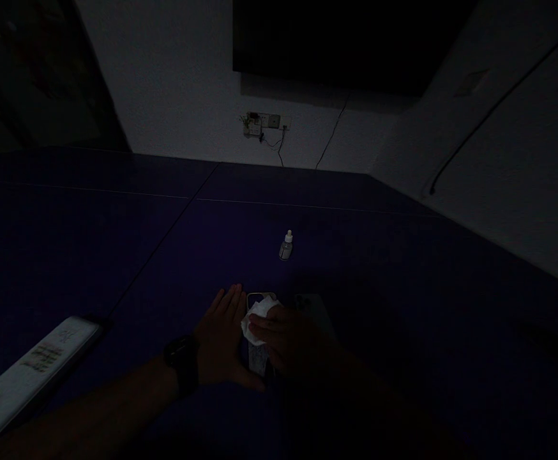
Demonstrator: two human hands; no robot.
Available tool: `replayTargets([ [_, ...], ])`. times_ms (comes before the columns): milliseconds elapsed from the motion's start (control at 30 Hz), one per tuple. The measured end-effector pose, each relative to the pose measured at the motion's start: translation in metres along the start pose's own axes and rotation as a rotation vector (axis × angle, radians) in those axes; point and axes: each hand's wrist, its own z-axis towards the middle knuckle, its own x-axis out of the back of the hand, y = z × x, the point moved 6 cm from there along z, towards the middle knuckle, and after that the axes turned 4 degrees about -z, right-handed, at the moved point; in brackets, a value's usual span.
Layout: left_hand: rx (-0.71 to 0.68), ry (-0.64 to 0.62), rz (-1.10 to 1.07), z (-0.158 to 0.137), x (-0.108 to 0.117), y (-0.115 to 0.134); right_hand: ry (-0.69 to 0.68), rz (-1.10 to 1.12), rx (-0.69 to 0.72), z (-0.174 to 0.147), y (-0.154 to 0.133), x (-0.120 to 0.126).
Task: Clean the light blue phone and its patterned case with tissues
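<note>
The phone case (258, 361) lies lengthwise on the dark blue table (202, 249), directly in front of the person. The left hand (219, 342) is spread open, palm down, its fingers along the case's left edge and its thumb extended toward the near end. The right hand (293, 338) is closed on a crumpled white tissue (255, 322), which covers the middle of the case; the far rim projects beyond it. The hands are close together, one on each side.

Immediately right of the case, a dark phone (315, 306) limits sideways room; the right hand and forearm hide its near part. A dropper bottle (286, 248) stands upright beyond the case, with bare table surface between. A long white box (34, 377) lies at far left, well apart from the case. The table's far edge meets the wall (178, 83).
</note>
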Motion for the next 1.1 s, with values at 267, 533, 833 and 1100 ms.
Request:
replayTargets([
  [267, -0.018, 0.045, 0.024, -0.002, 0.000, -0.002, 0.004, 0.018, -0.126, -0.009, 0.016, 0.003],
  [533, -0.052, 0.053, 0.011, -0.003, -0.003, -0.002, 0.064, 0.007, -0.019, 0.001, -0.002, -0.003],
  [833, 0.002, -0.001, 0.017, -0.002, 0.003, 0.002, -0.033, 0.016, -0.049, -0.008, 0.005, 0.002],
  [1100, -0.007, 0.023, 0.047, -0.002, 0.000, -0.001, 0.020, -0.020, -0.059, 0.004, 0.001, 0.003],
])
